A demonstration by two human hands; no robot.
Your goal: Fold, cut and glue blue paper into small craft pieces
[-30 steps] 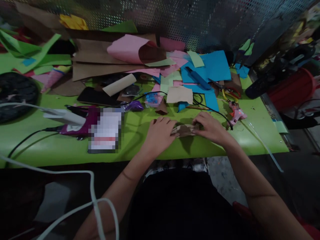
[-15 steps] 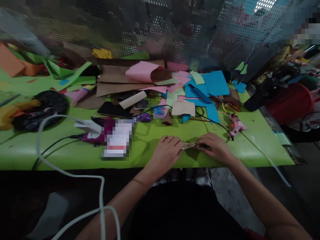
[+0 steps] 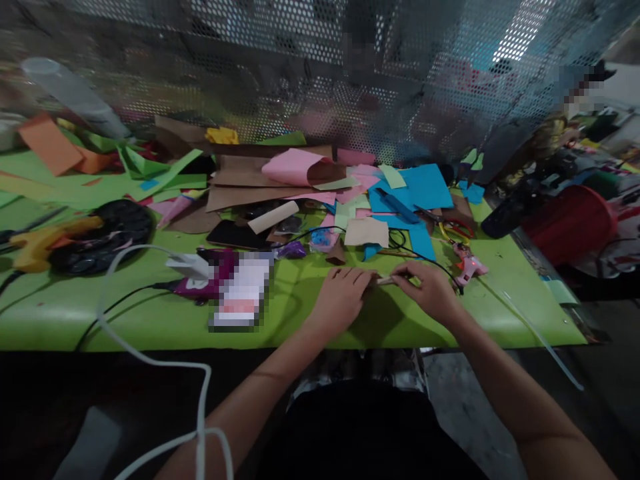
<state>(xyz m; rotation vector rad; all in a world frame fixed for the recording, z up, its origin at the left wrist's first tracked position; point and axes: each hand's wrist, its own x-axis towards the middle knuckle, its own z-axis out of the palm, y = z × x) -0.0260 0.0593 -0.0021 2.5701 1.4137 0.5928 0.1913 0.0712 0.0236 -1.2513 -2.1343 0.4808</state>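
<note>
Between my two hands is a small, pale brown strip of paper (image 3: 385, 281), narrow and seen nearly edge-on. My left hand (image 3: 344, 293) has its fingers closed on the strip's left end. The right end is pinched between the thumb and fingers of my right hand (image 3: 425, 285). Both hands are just above the green table (image 3: 300, 320), near its front edge. Behind them lies a beige paper piece (image 3: 367, 233), with a small brown paper cone (image 3: 336, 253) to its left. A pink glue gun (image 3: 470, 267) lies right of my right hand.
A phone (image 3: 245, 287) and a purple power strip (image 3: 200, 285) lie on the left, with a white cable (image 3: 150, 359) hanging off the front. Scissors (image 3: 455, 230), blue paper (image 3: 430, 187) and a yellow glue gun (image 3: 45, 247) lie further back. A perforated metal panel (image 3: 300, 80) stands behind.
The paper between my hands has turned and shows as a thinner strip. My hands are slightly closer together. The view has shifted, so the table's things sit a little lower.
</note>
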